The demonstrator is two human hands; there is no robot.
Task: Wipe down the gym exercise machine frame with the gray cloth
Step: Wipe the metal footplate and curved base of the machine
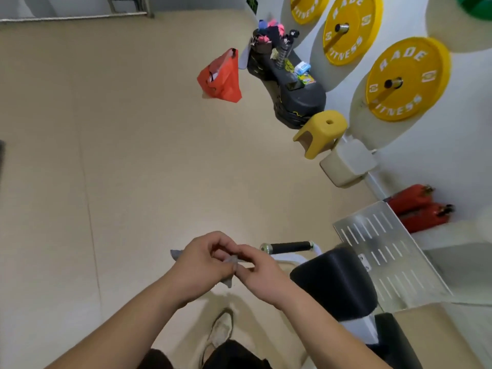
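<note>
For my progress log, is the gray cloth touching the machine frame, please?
No, the left hand and right hand hold the gray cloth over the floor, apart from the machine frame.

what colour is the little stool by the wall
Yellow; the stool shows best in the head view.

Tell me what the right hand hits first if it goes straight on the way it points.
Likely the left hand: the right hand points up-left at it, and both pinch the same gray cloth, so they seem level in depth.
</note>
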